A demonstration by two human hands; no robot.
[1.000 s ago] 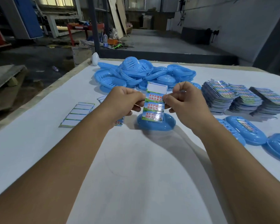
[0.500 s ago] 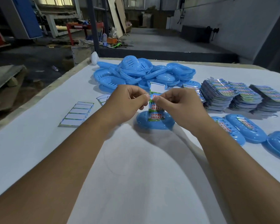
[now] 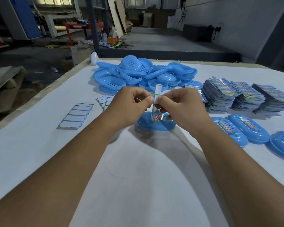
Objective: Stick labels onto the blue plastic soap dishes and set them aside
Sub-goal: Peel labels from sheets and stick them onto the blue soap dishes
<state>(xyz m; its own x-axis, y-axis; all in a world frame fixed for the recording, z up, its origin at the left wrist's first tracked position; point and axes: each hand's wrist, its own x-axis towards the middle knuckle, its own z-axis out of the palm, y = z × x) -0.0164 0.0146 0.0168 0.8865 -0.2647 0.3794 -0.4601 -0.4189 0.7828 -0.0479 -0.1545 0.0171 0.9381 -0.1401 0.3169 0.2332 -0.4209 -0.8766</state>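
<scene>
- Label strip: held upright above the counter, pinched near its middle from both sides; its white upper end stood clear above the grip, its printed lower end hung below, over a soap dish.
- Left hand: fingers curled, thumb and forefinger pressed on the strip's left edge.
- Right hand: fingers curled, thumb and forefinger pressed on the strip's right edge, tips nearly met with those of the left hand.
- Soap dish: blue, laid dome-up on the counter directly beneath the grip; whether the strip's lower end touched it could not be told.
- Heap of unlabelled dishes: piled at the far side.
- Labelled dishes: set at the right, labels uppermost.
- Label stacks: ranged behind the labelled dishes.
- Spent backing sheets: laid at the left, white face up.
</scene>
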